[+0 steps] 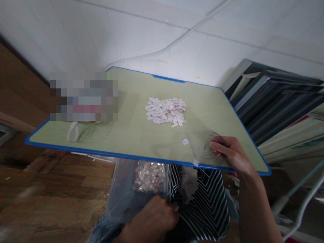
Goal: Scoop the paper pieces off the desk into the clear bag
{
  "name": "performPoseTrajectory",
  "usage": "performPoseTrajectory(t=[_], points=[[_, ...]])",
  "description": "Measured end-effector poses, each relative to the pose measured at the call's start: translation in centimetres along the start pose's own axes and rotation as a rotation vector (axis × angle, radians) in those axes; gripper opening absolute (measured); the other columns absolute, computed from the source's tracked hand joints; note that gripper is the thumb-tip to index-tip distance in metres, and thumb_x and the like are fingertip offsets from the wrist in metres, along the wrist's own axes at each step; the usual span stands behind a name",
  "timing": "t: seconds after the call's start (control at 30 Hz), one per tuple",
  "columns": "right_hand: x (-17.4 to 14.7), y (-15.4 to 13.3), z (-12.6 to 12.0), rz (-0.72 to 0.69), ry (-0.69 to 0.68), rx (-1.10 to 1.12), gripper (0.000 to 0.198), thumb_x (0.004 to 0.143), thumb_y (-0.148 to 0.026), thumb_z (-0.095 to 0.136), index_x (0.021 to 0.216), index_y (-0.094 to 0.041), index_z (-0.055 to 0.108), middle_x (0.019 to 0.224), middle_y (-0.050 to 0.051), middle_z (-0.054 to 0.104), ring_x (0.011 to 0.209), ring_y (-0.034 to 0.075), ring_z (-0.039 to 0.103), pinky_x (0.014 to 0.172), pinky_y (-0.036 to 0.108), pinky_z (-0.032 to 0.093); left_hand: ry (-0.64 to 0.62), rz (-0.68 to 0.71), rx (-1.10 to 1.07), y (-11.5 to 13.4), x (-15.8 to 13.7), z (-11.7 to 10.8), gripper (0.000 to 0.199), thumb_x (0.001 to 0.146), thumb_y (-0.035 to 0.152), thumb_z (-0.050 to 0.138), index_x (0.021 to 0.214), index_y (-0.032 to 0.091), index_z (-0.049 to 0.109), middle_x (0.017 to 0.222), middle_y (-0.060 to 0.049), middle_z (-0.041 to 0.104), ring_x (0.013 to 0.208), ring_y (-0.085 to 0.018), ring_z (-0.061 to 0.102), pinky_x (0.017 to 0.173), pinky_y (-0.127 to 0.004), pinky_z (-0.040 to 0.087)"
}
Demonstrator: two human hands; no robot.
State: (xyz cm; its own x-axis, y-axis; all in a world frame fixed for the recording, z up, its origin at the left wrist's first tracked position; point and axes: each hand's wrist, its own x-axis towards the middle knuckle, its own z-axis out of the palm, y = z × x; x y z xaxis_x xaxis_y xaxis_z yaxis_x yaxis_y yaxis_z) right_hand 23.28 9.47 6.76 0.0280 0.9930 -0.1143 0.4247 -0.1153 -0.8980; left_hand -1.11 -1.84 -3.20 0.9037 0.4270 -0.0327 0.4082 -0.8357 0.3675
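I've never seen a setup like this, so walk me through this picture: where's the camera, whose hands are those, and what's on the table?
There's no machine here, just one person's bare hands. The single picture comes from a camera worn on their head, looking forward and down.

The green table with a blue edge carries a pile of paper scraps near its middle. Two loose bits lie nearer the person. At left is a pixelated object, too obscured to identify.

The right hand holds a clear protractor. The left hand is below the table by a see-through tub with small pale pieces inside; its grip is unclear.
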Motion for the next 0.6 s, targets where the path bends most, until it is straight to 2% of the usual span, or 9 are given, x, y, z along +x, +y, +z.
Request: performPoseTrajectory(t=[0.13, 0.33, 0.47, 0.53, 0.6], points=[[-0.1, 0.2, -0.4, -0.016, -0.017, 0.021, 0.026, 0.061, -0.036, 0.065, 0.046, -0.017, 0.054, 0.040, -0.003, 0.046, 0.037, 0.008, 0.040, 0.038, 0.022, 0.030, -0.010, -0.021, 0.014, 0.1, 0.0, 0.1, 0.013, 0.080, 0.005, 0.057, 0.081, 0.017, 0.062, 0.074, 0.000, 0.062, 0.061, -0.018, 0.057, 0.047, -0.034, 0.032], [-0.7, 0.7, -0.7, -0.058, -0.026, 0.143, 0.027, 0.061, -0.032, 0.068, 0.043, -0.016, 0.055, 0.039, -0.002, 0.045, 0.036, 0.007, 0.039, 0.037, 0.021, 0.029, -0.020, -0.016, 0.006, 0.0, -0.1, 0.2, 0.014, 0.078, 0.003, 0.056, 0.078, 0.017, 0.061, 0.078, 0.001, 0.063, 0.061, -0.018, 0.057, 0.048, -0.034, 0.034], [-0.3, 0.3, 0.4, -0.064, 0.240, 0.296, 0.023, 0.058, -0.031, 0.067, 0.044, -0.017, 0.055, 0.040, -0.002, 0.048, 0.036, 0.008, 0.039, 0.035, 0.021, 0.028, -0.017, -0.005, -0.006, 0.0, -0.1, 0.2, 0.012, 0.077, 0.005, 0.057, 0.078, 0.016, 0.061, 0.078, 0.000, 0.063, 0.063, -0.018, 0.057, 0.049, -0.033, 0.035], [0.1, 0.0, 1.4, -0.074, 0.372, 0.302, 0.022, 0.058, -0.031, 0.067, 0.044, -0.018, 0.055, 0.040, -0.001, 0.049, 0.037, 0.008, 0.040, 0.035, 0.021, 0.029, -0.024, -0.006, -0.005, 0.0, 0.0, 0.0, 0.013, 0.077, 0.004, 0.056, 0.078, 0.016, 0.061, 0.078, -0.001, 0.063, 0.064, -0.018, 0.057, 0.050, -0.032, 0.036], [0.6, -0.1, 2.2, -0.081, 0.431, 0.255, 0.022, 0.059, -0.031, 0.065, 0.045, -0.018, 0.056, 0.040, -0.001, 0.049, 0.037, 0.008, 0.040, 0.036, 0.021, 0.030, -0.035, -0.013, -0.003, 0.0, 0.0, -0.2, 0.016, 0.078, 0.002, 0.055, 0.079, 0.016, 0.062, 0.078, -0.001, 0.064, 0.062, -0.017, 0.057, 0.049, -0.032, 0.036]])
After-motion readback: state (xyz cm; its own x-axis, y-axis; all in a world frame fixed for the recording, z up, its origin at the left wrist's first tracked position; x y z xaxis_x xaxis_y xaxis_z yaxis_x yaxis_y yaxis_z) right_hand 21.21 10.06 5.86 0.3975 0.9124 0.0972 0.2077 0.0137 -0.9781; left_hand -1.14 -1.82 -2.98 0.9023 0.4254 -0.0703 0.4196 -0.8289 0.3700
